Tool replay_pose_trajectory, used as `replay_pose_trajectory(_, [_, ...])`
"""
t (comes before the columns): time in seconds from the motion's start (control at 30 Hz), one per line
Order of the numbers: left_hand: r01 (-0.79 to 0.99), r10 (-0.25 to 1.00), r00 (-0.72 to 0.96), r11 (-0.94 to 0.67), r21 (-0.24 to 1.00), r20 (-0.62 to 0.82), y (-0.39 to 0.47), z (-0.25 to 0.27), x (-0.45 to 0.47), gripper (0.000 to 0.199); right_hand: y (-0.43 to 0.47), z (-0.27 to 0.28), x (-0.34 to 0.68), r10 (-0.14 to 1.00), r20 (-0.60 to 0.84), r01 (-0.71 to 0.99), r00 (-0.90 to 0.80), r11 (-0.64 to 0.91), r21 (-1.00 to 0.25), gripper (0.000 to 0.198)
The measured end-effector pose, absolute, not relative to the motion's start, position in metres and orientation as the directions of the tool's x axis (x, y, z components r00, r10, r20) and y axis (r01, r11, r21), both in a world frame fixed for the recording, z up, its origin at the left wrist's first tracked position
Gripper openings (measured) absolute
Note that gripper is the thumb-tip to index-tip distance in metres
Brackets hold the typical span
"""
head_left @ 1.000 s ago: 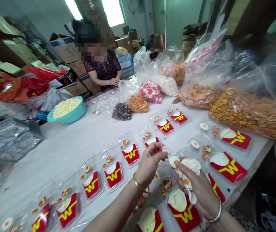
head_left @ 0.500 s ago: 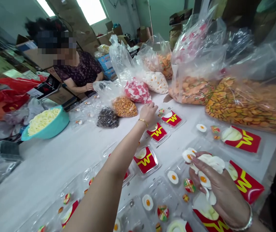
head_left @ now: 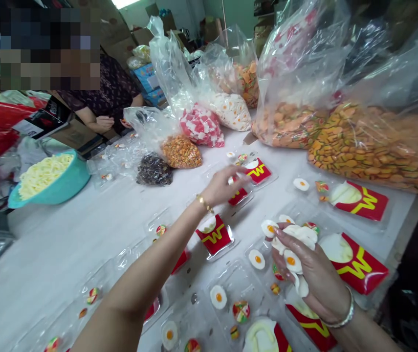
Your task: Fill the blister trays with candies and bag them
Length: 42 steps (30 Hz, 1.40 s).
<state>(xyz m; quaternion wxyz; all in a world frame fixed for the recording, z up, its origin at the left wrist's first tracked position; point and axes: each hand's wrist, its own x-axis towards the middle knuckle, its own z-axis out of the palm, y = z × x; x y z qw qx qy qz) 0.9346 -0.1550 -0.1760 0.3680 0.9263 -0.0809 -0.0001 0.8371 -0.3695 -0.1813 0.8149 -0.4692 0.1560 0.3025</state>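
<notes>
My right hand (head_left: 315,274) is closed around a bunch of small toy fried eggs (head_left: 293,261), white with orange yolks. One toy egg stands out at its fingertips. My left hand (head_left: 227,186) is over a clear blister tray with a red fries packet (head_left: 238,196) marked with a yellow W. Its fingers are stretched and slightly apart, with no held piece visible. Just beyond it, a toy egg (head_left: 231,154) lies in a tray with another red packet (head_left: 258,171). Below my right hand, more trays hold a toy egg (head_left: 218,297), a round colourful piece (head_left: 241,311) and a tiny burger (head_left: 234,333).
Clear bags of orange slices (head_left: 363,151), pink-and-white pieces (head_left: 201,126), toy eggs (head_left: 231,111), small orange-brown pieces (head_left: 181,152) and dark pieces (head_left: 153,169) stand across the table. A turquoise basin (head_left: 58,188) of pale strips is on the left. A co-worker (head_left: 115,80) sits behind the table.
My left hand has drawn back toward me from the far trays, uncovering a toy egg there. My right hand still holds its toy eggs. The view has shifted slightly.
</notes>
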Motion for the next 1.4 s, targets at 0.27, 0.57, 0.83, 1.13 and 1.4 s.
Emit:
replay_pose_trajectory(0.27, [0.185,0.010,0.982,-0.270,0.945,-0.190,-0.166,-0.164,0.807,0.026,-0.344,-0.180,0.808,0.474,-0.559,-0.714,0.681,0.261,-0.649,0.040])
replay_pose_trajectory(0.57, [0.226,0.375,0.927,-0.503,0.834,-0.025,-0.046,-0.204,0.905,0.013,-0.331,-0.179,0.788,0.653,-0.517,-0.814,0.554,0.293,-0.502,0.030])
replay_pose_trajectory(0.83, [0.252,0.255,0.963,-0.754,0.606,-0.083,-0.034,-0.215,0.967,0.009,-0.323,-0.176,0.794,0.573,-0.530,-0.737,0.625,0.209,-0.643,0.031])
replay_pose_trajectory(1.13, [0.200,0.301,0.933,-0.890,0.409,0.198,-0.061,-0.208,0.935,0.020,-0.313,-0.178,0.796,0.502,-0.560,-0.722,0.659,0.211,-0.659,0.033])
replay_pose_trajectory(1.4, [0.217,-0.105,0.966,-0.182,0.959,-0.238,-0.141,-0.169,0.788,0.032,-0.307,-0.180,0.790,0.493,-0.524,-0.703,0.694,0.312,-0.638,0.034])
